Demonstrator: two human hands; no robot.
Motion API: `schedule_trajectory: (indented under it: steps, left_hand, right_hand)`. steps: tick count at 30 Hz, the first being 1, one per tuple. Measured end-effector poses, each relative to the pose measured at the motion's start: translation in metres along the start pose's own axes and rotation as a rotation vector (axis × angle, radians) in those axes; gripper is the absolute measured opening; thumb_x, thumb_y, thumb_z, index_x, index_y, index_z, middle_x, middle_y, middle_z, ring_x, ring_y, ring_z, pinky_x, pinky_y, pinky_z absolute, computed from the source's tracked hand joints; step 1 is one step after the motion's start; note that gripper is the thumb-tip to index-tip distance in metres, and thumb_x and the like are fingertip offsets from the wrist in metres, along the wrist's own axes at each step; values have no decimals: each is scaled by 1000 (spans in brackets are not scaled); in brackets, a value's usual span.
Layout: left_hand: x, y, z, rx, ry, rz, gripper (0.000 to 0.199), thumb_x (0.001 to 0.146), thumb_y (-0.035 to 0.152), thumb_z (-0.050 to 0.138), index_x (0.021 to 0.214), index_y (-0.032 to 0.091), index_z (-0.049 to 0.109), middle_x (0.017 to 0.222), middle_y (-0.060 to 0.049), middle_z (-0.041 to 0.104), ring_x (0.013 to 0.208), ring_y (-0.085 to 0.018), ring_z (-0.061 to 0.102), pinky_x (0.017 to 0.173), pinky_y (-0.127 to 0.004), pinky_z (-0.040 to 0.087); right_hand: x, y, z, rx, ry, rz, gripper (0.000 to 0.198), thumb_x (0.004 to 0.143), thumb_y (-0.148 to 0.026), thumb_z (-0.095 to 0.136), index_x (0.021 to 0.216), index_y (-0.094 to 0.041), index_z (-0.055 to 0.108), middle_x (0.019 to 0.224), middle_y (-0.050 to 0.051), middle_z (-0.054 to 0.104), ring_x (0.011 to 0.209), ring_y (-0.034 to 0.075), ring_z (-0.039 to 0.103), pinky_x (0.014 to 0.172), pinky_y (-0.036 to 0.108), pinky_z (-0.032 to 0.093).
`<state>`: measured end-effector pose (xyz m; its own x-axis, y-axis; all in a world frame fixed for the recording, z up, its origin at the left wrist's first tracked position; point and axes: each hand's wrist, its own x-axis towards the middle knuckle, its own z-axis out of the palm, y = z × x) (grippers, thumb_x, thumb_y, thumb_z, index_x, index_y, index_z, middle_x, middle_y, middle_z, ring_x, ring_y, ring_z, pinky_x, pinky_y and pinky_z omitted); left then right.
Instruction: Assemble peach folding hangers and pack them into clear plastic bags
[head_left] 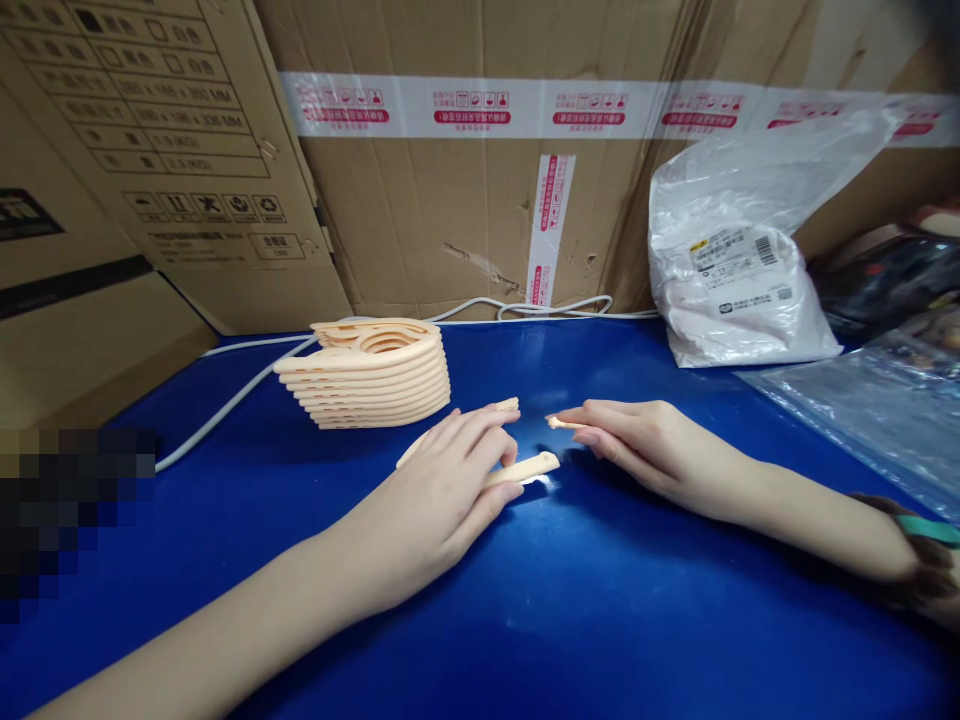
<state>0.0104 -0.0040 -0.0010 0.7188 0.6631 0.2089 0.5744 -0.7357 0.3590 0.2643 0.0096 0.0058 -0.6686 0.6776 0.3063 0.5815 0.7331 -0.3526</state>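
My left hand (pixel 450 485) is closed on a curved cream plastic piece (pixel 534 467), its thumb and fingers gripping one arm of it. That arm's rounded end, with a small hole, sticks out past the thumb; other ends show beyond the fingers, and the middle is hidden under the hand. A short gap to the right, my right hand (pixel 656 450) pinches a small slim cream part (pixel 561 423) between thumb and fingertips. The two pieces are apart. Behind my left hand stands a neat stack of cream curved plastic frames (pixel 375 385).
The blue tabletop (pixel 570 620) lies under everything. Large cardboard boxes (pixel 420 220) form a wall behind, with a white cable (pixel 225 410) along their foot. At the back right stand a white plastic bag (pixel 739 290) and a clear plastic bag (pixel 862 420).
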Motion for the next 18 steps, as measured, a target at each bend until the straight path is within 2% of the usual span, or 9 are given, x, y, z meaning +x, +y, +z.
schedule_trajectory:
  steps: [8,12,15,18]
  left_hand:
    - [-1,-3,2,-31,15,-25,15,103,32,34,108,22,44,145,-12,46,142,-21,32,115,-48,31]
    - [-2,-4,3,-46,25,-28,13,103,31,35,108,22,43,147,-11,44,142,-20,32,115,-48,31]
    - [-1,-3,2,-63,29,-34,13,103,31,34,106,22,44,146,-11,45,141,-20,33,114,-47,32]
    - [0,-2,1,-77,26,-34,14,103,30,34,106,22,44,145,-12,45,142,-21,32,113,-48,32]
  right_hand:
    - [-2,-1,3,-72,-48,-26,35,102,-26,34,125,-13,56,107,12,68,91,21,69,80,33,54]
    - [-2,-4,1,-65,-48,-31,30,100,-21,36,121,-15,57,106,11,70,86,18,69,74,29,53]
    - [-1,-6,-1,-13,-73,-24,26,100,-23,36,112,-15,59,85,5,70,66,13,65,59,23,47]
    - [0,-8,-3,17,-91,-20,28,102,-27,32,102,-16,58,64,-1,59,48,10,51,50,21,38]
